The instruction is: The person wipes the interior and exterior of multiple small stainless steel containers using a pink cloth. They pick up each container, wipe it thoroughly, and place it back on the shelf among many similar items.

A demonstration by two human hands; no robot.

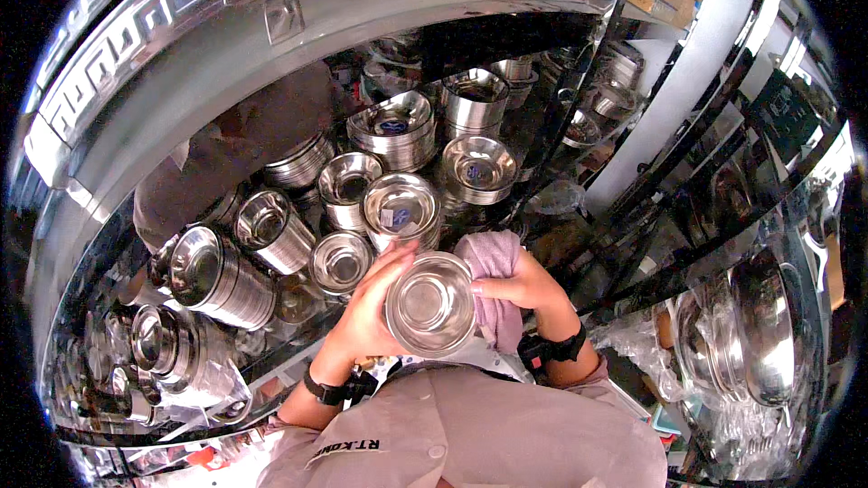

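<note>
A round stainless steel bowl [431,303] is held in front of the chest, its inside facing the camera. My left hand [375,305] grips its left side, with the fingers partly hidden behind it. At its right rim is the thumb of my right hand [512,288], which also holds a mauve cloth [494,257] bunched against the bowl's side. Just beyond the bowl stands a stack of steel bowls [401,207], the top one bearing a blue sticker and a small white label. A smaller steel bowl [341,263] lies close to my left hand.
Stacked steel bowls [220,278] lean at the left, near a plastic-wrapped stack [196,359]. More stacks [393,129] stand farther back on the dark shelf, with shallower bowls [480,166] at their right. Large steel basins [759,332] in plastic wrap are at the right, past dark metal frame bars.
</note>
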